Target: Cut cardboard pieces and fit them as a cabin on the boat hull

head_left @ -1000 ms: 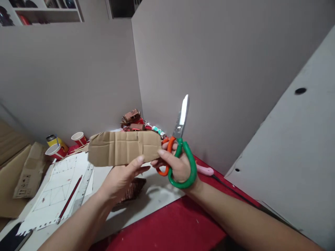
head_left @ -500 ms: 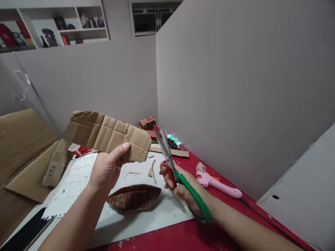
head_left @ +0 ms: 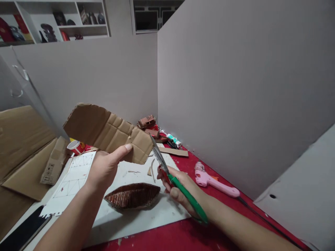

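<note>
Scissors (head_left: 173,180) are moving nearer the card (head_left: 113,134), right hand (head_left: 187,183) curling round them, left hand (head_left: 106,169) pinching the card's lower edge; looking light and creased, it's probably needing mid-length support.

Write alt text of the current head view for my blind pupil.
A person's left hand holds up a piece of cardboard while the right hand holds green-handled scissors close to its right end. Below, a brown boat-shaped object rests on a white surface; a pink glue gun lies to the right.
</note>
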The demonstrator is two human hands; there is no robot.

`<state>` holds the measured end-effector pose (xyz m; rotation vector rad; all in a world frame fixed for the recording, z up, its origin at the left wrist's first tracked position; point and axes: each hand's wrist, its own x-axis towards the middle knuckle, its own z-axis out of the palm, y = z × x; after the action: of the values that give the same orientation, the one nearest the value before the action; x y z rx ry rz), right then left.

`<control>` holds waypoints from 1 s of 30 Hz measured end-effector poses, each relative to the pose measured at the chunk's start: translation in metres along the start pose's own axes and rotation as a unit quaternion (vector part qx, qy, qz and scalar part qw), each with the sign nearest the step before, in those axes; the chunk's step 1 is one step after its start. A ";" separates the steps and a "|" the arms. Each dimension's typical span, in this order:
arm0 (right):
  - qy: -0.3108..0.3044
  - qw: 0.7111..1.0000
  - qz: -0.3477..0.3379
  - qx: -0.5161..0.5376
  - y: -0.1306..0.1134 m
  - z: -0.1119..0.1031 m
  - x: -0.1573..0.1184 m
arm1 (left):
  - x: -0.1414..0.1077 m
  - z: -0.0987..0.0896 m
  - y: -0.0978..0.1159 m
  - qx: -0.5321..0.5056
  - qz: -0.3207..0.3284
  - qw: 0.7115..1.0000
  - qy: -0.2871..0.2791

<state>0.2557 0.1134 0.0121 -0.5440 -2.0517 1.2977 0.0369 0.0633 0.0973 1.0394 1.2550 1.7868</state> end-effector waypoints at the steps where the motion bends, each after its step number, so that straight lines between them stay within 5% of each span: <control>1: -0.002 1.000 -0.001 0.003 0.000 0.000 0.000 | 0.001 0.000 0.000 -0.006 0.006 1.000 -0.002; 13: 0.012 1.000 0.000 0.013 0.005 0.011 -0.005 | -0.002 0.019 -0.002 -0.102 0.059 0.993 -0.020; 23: 0.031 0.999 -0.019 0.011 0.003 0.014 -0.006 | 0.000 0.024 0.001 -0.123 0.065 0.989 0.039; 30: 0.009 0.995 -0.020 -0.096 -0.005 0.004 -0.003 | 0.000 0.020 -0.013 -0.061 0.054 0.997 -0.012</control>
<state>0.2555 0.1071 0.0142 -0.5954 -2.1732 1.0760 0.0558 0.0749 0.0892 1.0744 1.0777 1.9016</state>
